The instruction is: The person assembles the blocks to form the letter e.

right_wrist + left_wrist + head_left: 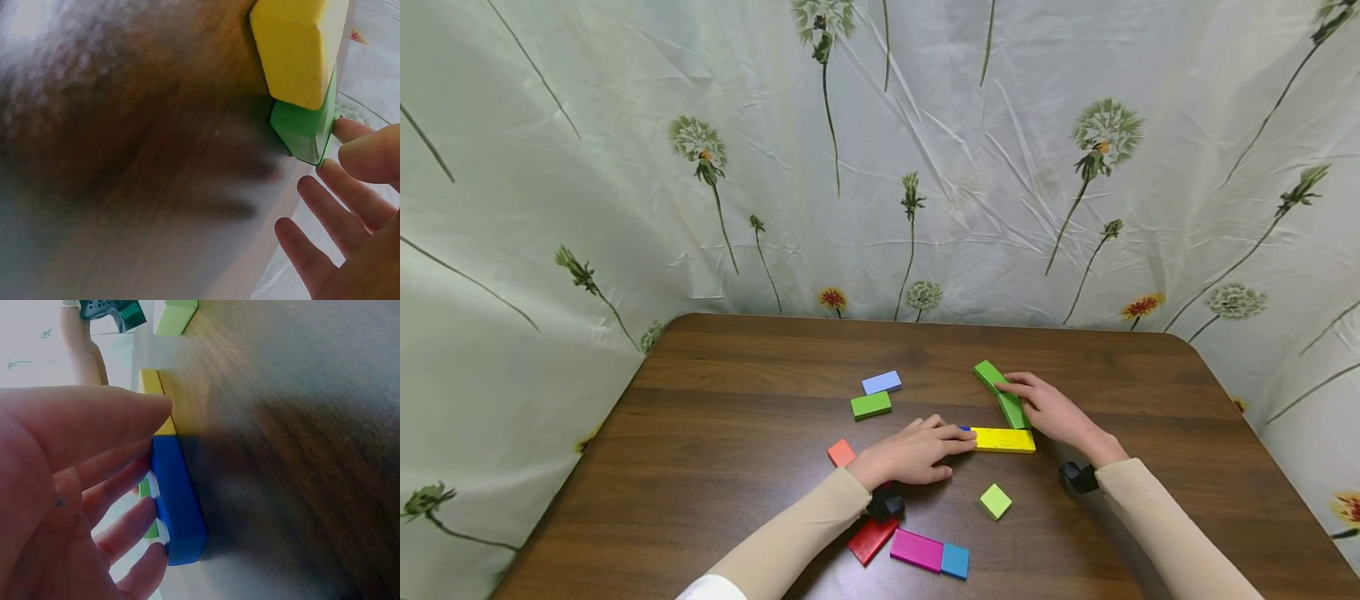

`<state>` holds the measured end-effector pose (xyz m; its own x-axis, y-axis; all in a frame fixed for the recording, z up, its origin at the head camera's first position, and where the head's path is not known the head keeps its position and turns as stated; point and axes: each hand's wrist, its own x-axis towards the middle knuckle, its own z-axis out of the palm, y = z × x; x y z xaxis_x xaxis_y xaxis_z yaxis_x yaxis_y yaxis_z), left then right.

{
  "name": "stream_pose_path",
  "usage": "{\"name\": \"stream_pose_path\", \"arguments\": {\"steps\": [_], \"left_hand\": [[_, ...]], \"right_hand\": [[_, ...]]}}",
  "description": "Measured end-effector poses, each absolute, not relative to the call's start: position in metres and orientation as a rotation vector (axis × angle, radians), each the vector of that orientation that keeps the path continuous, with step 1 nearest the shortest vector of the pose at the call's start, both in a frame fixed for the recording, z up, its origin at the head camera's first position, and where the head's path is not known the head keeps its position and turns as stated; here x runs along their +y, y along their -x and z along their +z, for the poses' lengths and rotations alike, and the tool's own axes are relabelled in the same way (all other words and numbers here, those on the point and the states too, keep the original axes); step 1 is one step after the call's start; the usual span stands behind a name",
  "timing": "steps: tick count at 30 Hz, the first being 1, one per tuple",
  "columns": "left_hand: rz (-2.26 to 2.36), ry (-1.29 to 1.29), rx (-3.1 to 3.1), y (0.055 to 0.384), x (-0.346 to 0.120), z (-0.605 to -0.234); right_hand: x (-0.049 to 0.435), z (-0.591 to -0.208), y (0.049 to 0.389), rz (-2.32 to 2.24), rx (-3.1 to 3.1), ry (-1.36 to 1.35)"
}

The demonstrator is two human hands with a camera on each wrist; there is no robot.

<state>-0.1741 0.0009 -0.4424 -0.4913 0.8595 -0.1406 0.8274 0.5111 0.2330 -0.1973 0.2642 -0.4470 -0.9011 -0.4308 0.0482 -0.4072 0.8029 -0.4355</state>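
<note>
My left hand lies over a blue block, most of which it hides in the head view. In the left wrist view its fingertips rest along one long side of that block, with the thumb stretched across toward a yellow block. The yellow block meets the blue one end to end in a straight row. Farther right, my right hand reaches over a green block with fingers extended, fingertips at its edge. A second green block continues from it at a slight angle, toward the back.
Behind my left hand lie a light blue block and a short green block. A coral block and a red block are partly under my left arm. Nearer are magenta, teal and lime blocks. A flowered curtain hangs behind the table.
</note>
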Motion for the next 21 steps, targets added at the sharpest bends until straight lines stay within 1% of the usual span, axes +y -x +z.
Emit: {"name": "stream_pose_path", "arguments": {"steps": [21], "left_hand": [[0.135,-1.43,2.523,0.1724,0.002,-0.4405]], "right_hand": [[0.2659,-0.4484,0.195,-0.682,2.944,0.709]]}}
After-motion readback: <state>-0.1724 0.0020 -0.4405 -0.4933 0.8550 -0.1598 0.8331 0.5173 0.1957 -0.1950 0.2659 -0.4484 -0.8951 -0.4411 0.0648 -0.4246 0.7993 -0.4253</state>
